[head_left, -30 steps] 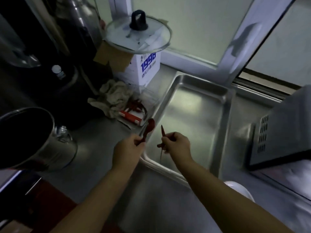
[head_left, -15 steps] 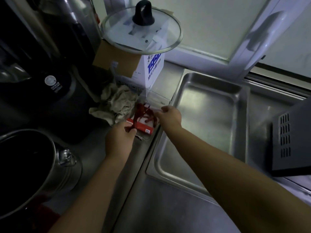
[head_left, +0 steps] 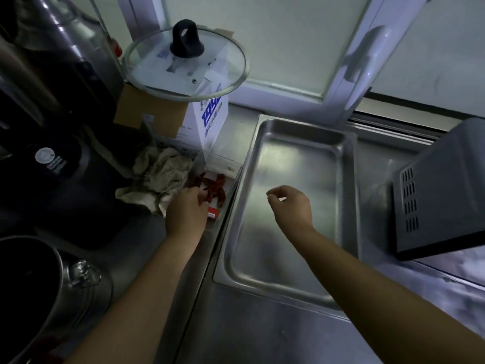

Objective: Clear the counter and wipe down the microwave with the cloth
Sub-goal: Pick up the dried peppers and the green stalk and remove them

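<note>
The scene is dim, with a cool bluish-grey cast. Most light comes through the frosted window (head_left: 275,40) at the counter's back edge, and it fades quickly toward the left, where the dark appliances (head_left: 52,158) lose nearly all detail. The steel tray (head_left: 349,206) gives back a soft, hazy sheen rather than hard glare, and the glass lid (head_left: 228,72) catches a pale reflection. Shadows are weak and diffuse. Fine detail is soft and slightly smeared everywhere. The wide lens bends the window frame and stretches both forearms at the lower edge.
</note>
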